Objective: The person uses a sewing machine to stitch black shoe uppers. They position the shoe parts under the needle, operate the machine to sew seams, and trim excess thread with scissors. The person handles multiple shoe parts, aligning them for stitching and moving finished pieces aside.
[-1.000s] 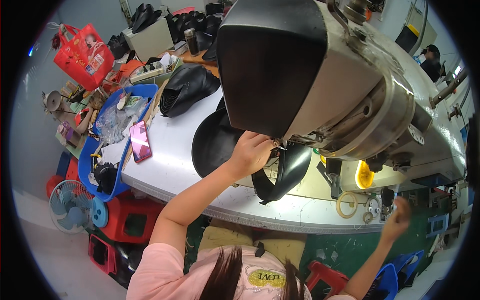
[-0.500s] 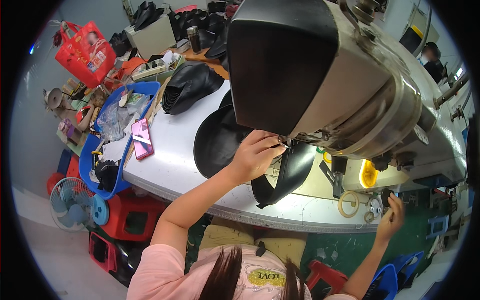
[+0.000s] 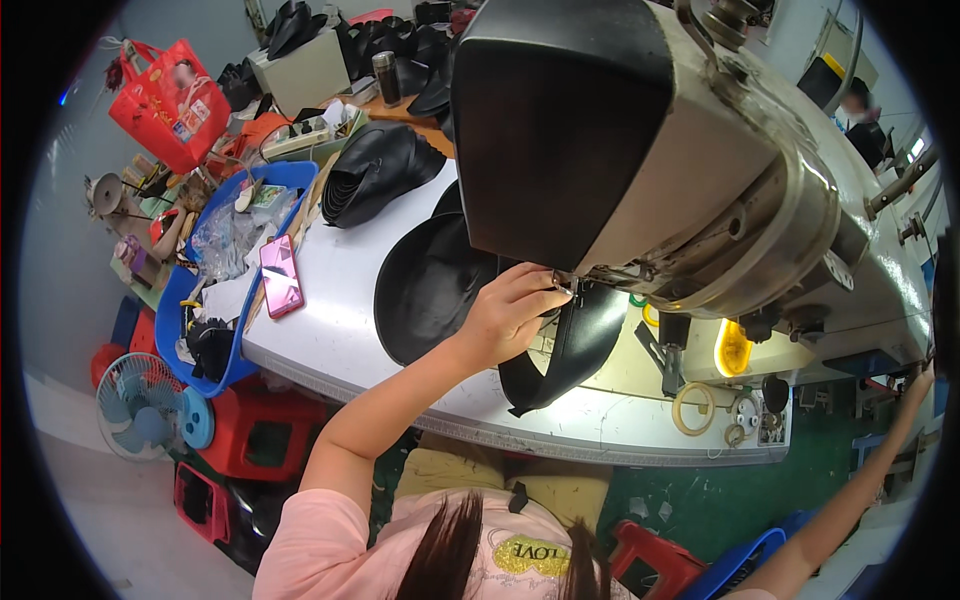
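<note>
My left hand (image 3: 505, 312) is at the needle area of a large sewing machine (image 3: 740, 190), its thumb and fingers pinched together beside the metal presser foot; what they grip is too small to make out. Under the machine head lies a black leather-like piece (image 3: 425, 290), its curved strip (image 3: 575, 345) running past the needle to the right of my hand. My right arm stretches far out to the right. My right hand (image 3: 920, 382) is at the machine's right end by the picture's rim, its fingers too dark and small to read.
A stack of black pieces (image 3: 375, 175) and a pink phone (image 3: 282, 277) lie on the white table (image 3: 350, 340). Left of it stands a blue basket (image 3: 225, 370) of scraps. A tape ring (image 3: 693, 409) and a black knob (image 3: 775, 394) sit at the right edge.
My right hand has moved from the black knob at the table's right edge outward to the machine's far right end. My left hand stays pinched at the needle.
</note>
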### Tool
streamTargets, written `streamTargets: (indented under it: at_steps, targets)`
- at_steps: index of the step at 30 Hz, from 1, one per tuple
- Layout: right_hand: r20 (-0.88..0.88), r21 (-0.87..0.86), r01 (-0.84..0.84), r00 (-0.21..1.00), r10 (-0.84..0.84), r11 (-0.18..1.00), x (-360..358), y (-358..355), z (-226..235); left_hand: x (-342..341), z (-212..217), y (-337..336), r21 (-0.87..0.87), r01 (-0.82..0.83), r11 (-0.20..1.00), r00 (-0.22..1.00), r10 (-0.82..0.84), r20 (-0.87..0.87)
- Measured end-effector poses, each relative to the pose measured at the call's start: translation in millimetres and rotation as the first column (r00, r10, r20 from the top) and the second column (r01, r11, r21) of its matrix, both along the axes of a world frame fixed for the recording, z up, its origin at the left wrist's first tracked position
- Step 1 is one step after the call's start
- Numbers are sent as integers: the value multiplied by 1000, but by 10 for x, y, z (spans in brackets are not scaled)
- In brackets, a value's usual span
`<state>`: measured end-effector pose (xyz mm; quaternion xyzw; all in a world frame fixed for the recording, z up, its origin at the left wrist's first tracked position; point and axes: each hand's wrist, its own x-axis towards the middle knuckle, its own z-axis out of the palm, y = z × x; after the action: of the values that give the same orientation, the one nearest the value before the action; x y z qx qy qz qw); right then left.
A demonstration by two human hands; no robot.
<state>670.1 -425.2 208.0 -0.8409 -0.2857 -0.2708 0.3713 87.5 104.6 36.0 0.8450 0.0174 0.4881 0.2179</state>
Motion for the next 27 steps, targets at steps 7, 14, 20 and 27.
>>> streamTargets:
  at_steps: [7, 14, 20, 27]
  targets:
    - [1, 26, -24, 1000, 24, 999, -730, 769, -2057, -18, 16, 28, 19, 7, 1000, 1000, -7, 14]
    - [-107, 317, 116, 990, -86, 941, -515, 343, -242, -26, 58, 57, 113, 25, 993, 1000, -23, -22]
    - [-30, 365, 235, 970, -241, 901, -606, 874, -535, -70, 71, 48, 99, -13, 995, 999, 17, -31]
    - [-12, 531, 184, 978, -211, 827, -869, 840, -1334, -31, 126, 49, 119, 31, 992, 999, -28, -32]
